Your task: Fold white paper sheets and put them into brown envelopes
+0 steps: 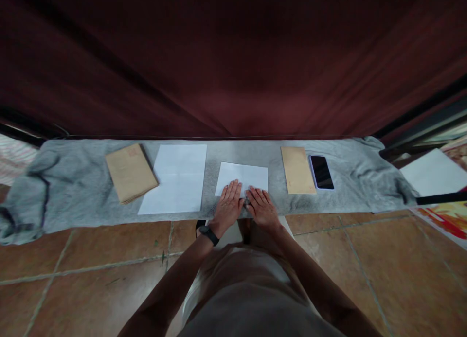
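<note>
From the head camera, looking down, both bare hands lie flat, palms down, side by side on the near edge of a small white folded sheet of paper [243, 177]. The left hand [228, 206], with a black watch [208, 234] on its wrist, presses the sheet's near left part; the right hand [260, 206] presses its near right part. Fingers on both are stretched out and close together, clamped on nothing, simply bearing down on the paper.

The folded sheet rests at the middle of a long grey cloth [73, 191] spread over a brown tiled floor [365, 269]. Its long axis runs left to right, across the person's front, and it reaches away from the fingertips toward the dark red curtain [233, 60] behind. It sits centred between the two hands, so neither is nearer.

To the left, well apart from the hands, lies a larger flat white sheet of paper [175, 179], and beyond it a small stack of brown paper envelopes [130, 172]. To the right lies a single brown envelope [297, 170], with a black smartphone [321, 172] just beside it. No envelope shows anything inside; whether their flaps are sealed cannot be told.
</note>
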Demonstrator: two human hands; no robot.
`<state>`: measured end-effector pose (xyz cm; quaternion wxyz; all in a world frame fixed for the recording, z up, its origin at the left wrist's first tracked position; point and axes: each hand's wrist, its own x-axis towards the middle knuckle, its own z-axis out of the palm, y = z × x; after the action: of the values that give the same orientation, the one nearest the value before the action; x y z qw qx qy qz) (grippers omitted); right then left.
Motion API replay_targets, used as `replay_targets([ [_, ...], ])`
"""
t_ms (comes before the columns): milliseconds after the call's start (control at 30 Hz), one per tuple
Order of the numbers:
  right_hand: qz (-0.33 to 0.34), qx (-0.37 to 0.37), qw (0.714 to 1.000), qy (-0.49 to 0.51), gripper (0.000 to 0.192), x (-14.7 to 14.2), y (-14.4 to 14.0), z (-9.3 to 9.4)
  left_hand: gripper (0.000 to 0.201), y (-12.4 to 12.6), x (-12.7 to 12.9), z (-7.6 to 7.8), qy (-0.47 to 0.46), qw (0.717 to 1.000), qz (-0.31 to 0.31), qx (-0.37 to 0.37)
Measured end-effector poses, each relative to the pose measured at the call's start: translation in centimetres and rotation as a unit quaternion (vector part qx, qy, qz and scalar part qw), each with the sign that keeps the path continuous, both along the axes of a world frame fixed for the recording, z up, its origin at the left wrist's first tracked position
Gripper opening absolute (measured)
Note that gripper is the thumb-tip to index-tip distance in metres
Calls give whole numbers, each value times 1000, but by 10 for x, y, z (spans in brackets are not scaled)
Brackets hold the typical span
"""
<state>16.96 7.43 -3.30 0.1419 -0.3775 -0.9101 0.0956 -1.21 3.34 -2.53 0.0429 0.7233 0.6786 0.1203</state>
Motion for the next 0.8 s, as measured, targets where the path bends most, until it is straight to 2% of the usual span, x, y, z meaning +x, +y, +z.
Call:
replay_targets([
  [467, -37, 21, 998, -39, 53, 38, -5, 0, 63, -14, -11, 0, -3, 999, 46, 11],
  [800, -56, 30, 996, -70, 55, 50, -9, 3, 62, -27, -33, -3, -32, 991, 124, 48],
])
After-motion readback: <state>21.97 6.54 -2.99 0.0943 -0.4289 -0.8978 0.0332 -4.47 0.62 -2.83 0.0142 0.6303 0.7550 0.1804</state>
